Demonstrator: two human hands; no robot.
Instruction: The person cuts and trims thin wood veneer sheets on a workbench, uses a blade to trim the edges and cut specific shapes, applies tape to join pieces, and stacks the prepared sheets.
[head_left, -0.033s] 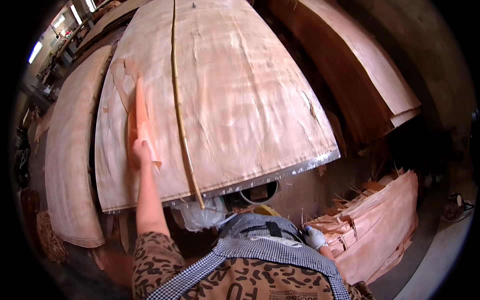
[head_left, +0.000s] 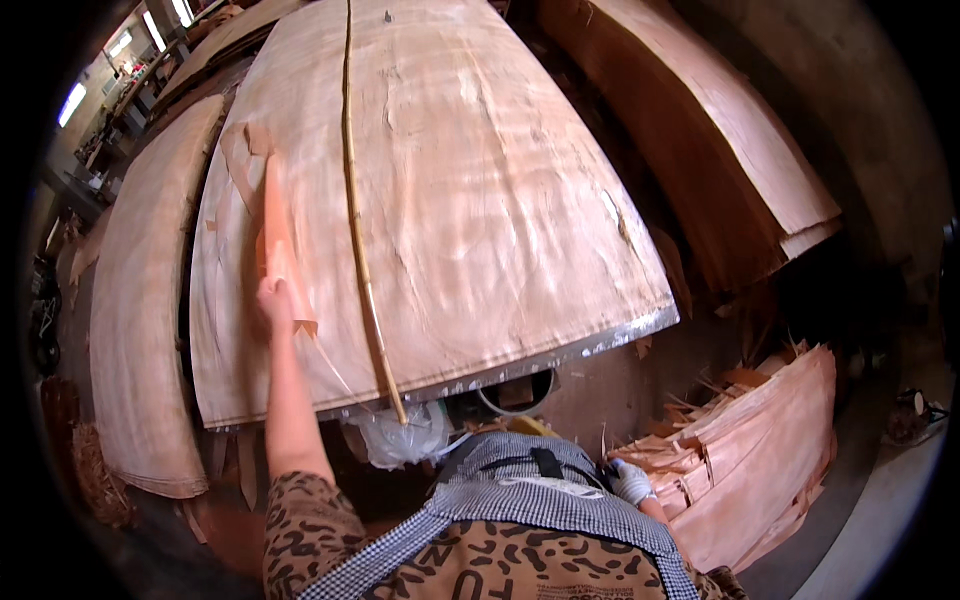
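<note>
My bare left hand is closed on a thin orange veneer strip, raised on edge above the left part of a broad pale veneer sheet. At its far end the strip runs to a ragged torn piece lying on the sheet; a thin sliver trails toward the near edge. To the right of this hand, a long thin stick lies lengthwise on the sheet. My right hand, in a pale glove, is low at my right side with its fingers curled. A small dark thing shows at its fingers, too small to name.
Another veneer stack stands at the left, and a curved, darker-sided one at the far right. Broken veneer pieces are heaped by my right side. A clear plastic bag and a round pipe-like opening lie below the near edge.
My left hand has shifted slightly left with the veneer strip, which tilts left at its far end. The thin sliver now shows trailing near the edge. The right hand is nearly still.
</note>
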